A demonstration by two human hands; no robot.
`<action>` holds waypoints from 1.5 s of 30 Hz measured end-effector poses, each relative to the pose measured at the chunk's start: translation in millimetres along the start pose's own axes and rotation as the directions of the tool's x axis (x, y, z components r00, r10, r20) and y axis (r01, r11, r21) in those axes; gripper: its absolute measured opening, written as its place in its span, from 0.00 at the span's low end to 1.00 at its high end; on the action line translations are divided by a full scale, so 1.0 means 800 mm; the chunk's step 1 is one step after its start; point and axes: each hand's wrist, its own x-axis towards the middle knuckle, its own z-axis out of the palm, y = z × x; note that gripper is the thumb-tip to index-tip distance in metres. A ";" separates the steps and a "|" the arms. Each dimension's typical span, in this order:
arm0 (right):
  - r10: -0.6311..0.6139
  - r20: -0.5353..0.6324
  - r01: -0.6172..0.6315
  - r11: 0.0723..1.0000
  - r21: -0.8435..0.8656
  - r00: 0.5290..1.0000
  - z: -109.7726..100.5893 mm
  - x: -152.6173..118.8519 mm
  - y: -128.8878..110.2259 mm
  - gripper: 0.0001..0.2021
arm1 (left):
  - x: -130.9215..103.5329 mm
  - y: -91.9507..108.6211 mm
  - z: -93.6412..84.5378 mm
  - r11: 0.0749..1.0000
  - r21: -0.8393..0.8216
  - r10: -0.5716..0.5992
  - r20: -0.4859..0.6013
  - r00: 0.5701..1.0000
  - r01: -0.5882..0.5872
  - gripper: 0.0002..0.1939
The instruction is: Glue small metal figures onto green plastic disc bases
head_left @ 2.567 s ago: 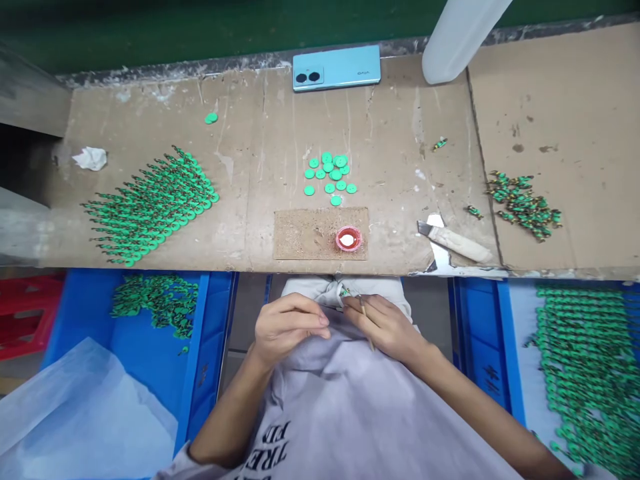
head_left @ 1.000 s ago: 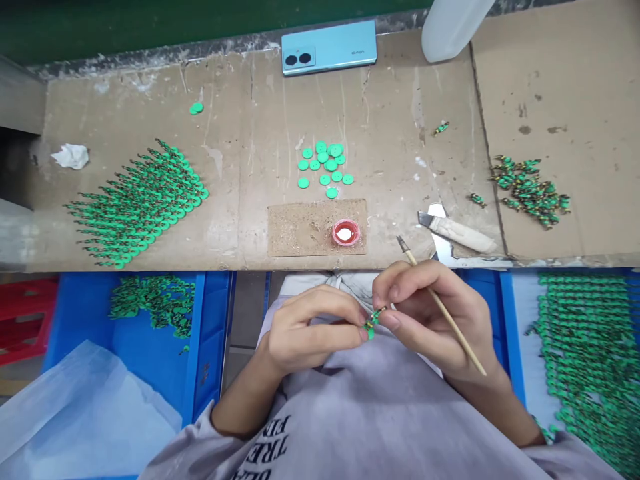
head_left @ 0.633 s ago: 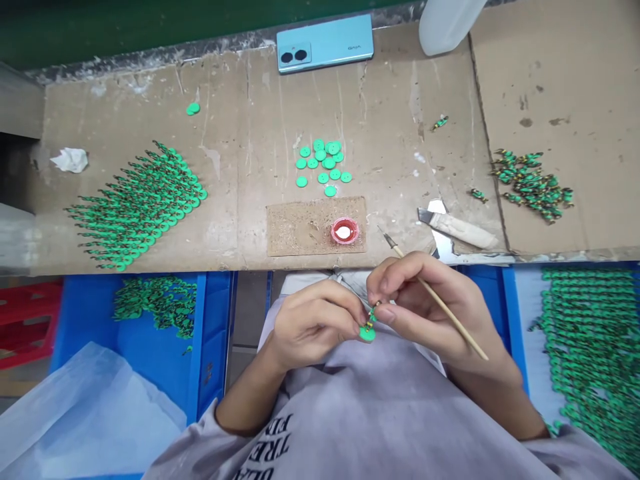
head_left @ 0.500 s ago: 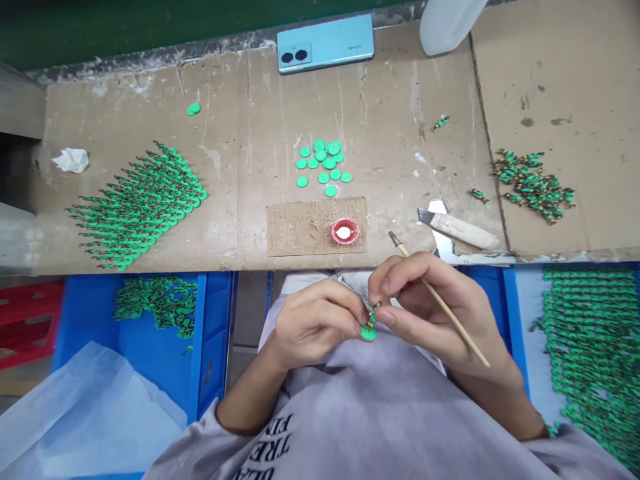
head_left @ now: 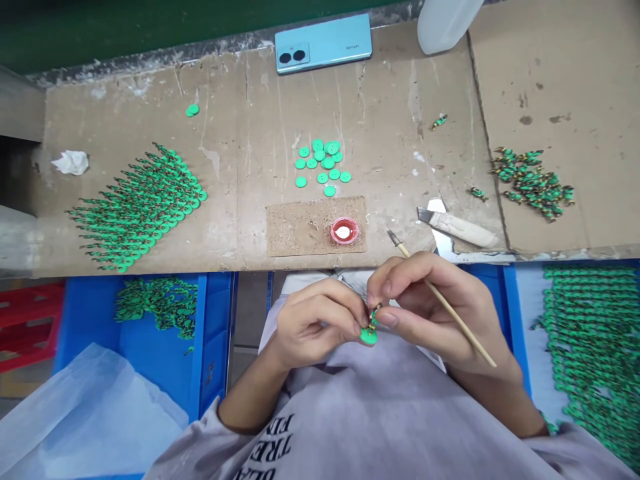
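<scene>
Above my lap, my left hand (head_left: 320, 323) pinches a small green toy figurine (head_left: 371, 327) with a round green base. The figurine is tilted, its base toward me. My right hand (head_left: 440, 313) has thumb and fingertips closed at the figurine's upper end. A thin wooden paintbrush (head_left: 453, 313) lies through the same hand, its dark bristles pointing up toward the table. Just beyond my hands, a small red cup (head_left: 345, 231) with a white patch inside sits on a cardboard piece (head_left: 295, 230). Green discs (head_left: 328, 163) lie loose behind it.
Rows of based figurines (head_left: 145, 207) stand at left; loose figurines (head_left: 535, 180) are heaped at right. A utility knife (head_left: 457, 227), a phone (head_left: 324, 44) and a white bottle (head_left: 445, 27) lie around. Blue bins (head_left: 210, 360) with green figurines flank me below the table edge.
Both hands stay almost in place on the figurine, which has turned slightly. The paintbrush's rear end has dipped a little to the right. The whole view has shifted very slightly.
</scene>
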 end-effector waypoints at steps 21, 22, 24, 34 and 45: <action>0.067 -0.054 -0.070 0.995 -0.065 0.996 0.005 -0.001 -0.008 0.07 | -0.004 0.000 0.003 1.000 -0.001 -0.013 -0.007 1.000 0.013 0.05; 0.063 -0.061 -0.067 0.996 -0.066 0.996 0.007 -0.001 -0.008 0.07 | -0.004 0.000 0.003 1.000 0.001 -0.010 -0.008 1.000 0.010 0.05; 0.057 -0.070 -0.062 0.996 -0.066 0.996 0.009 -0.001 -0.008 0.08 | -0.005 0.000 0.002 1.000 0.004 -0.004 -0.010 1.000 0.004 0.05; -0.017 -0.070 0.008 0.991 -0.130 0.997 0.013 0.000 -0.002 0.08 | -0.006 -0.004 -0.001 0.998 0.052 0.042 -0.009 0.999 -0.042 0.09; -0.140 -0.037 0.129 0.966 -0.222 0.989 0.014 -0.002 0.000 0.12 | -0.009 -0.005 0.000 0.999 0.036 0.038 -0.018 0.999 -0.037 0.10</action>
